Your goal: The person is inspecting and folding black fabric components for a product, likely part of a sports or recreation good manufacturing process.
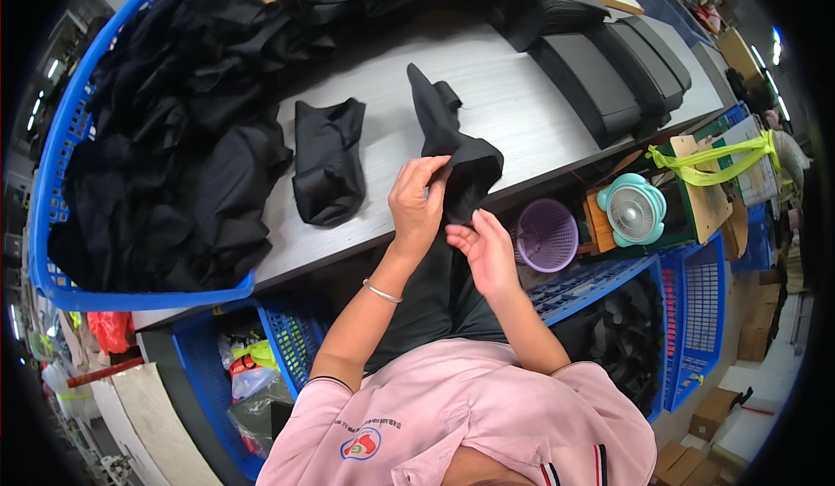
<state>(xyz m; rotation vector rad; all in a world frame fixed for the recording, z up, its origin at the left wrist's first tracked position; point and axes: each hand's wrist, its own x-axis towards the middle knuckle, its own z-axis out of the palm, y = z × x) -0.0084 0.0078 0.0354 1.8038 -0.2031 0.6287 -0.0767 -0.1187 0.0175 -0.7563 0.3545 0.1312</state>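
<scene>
Right hand (489,251) half open, fingertips touching the lower edge of a soft black fabric piece (457,151). Left hand (418,199) pinches the same piece at the near bench (513,103) edge; the cloth drapes long and limp across the pale woodgrain top. Beyond, a second folded black piece (328,162) lies flat. Farther left, a blue plastic mesh basket (54,181) heaped with crumpled black fabric.

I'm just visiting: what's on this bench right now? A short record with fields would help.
Left hand: pinching the black fabric piece at the table edge
Right hand: open, fingers at the lower edge of the same piece
Beside it: a folded black piece lying flat on the grey table
Left of table: blue basket heaped with black fabric
Far end: black cases
Below: purple basket, small teal fan
</scene>
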